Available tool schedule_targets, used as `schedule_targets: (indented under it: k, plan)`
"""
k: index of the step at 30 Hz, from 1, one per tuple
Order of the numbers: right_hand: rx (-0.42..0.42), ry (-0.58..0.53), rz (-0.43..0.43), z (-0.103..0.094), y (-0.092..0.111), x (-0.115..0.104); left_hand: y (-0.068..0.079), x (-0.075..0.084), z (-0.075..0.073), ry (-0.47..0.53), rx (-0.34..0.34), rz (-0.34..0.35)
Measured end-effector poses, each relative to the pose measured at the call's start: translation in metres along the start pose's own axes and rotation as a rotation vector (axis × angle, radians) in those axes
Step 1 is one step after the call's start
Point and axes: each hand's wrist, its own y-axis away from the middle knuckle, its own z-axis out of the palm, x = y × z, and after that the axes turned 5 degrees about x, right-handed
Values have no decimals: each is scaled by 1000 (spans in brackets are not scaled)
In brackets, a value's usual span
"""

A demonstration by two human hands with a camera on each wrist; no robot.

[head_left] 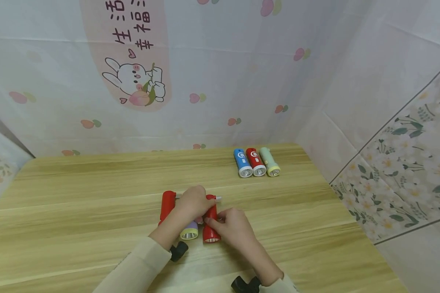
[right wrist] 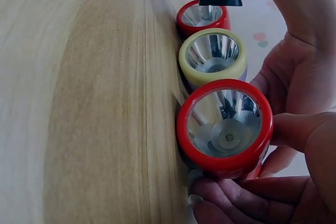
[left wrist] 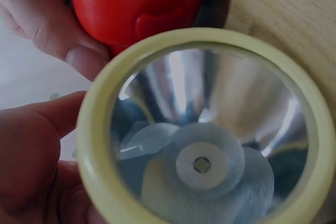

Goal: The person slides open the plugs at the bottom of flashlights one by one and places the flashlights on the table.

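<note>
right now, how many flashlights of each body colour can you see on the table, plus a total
red flashlights: 3
purple flashlight: 1
blue flashlight: 1
pale green flashlight: 1
total: 6

Soft, diffuse light is filling the head view, and a pale sheen is washing over the near part of the worktop (head_left: 95, 187). In the left wrist view, bright streaks are glinting inside the yellow-rimmed flashlight (left wrist: 207, 135), while the red flashlight (left wrist: 142, 3) is looking soft. In the right wrist view, dark shadow is lining its worktop side.
</note>
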Motion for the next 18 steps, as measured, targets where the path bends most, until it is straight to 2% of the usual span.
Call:
schedule_targets:
  k: [18]
  plan:
    - [22,12,-2,2,-1,2,-2,8,2,-95,17,-13]
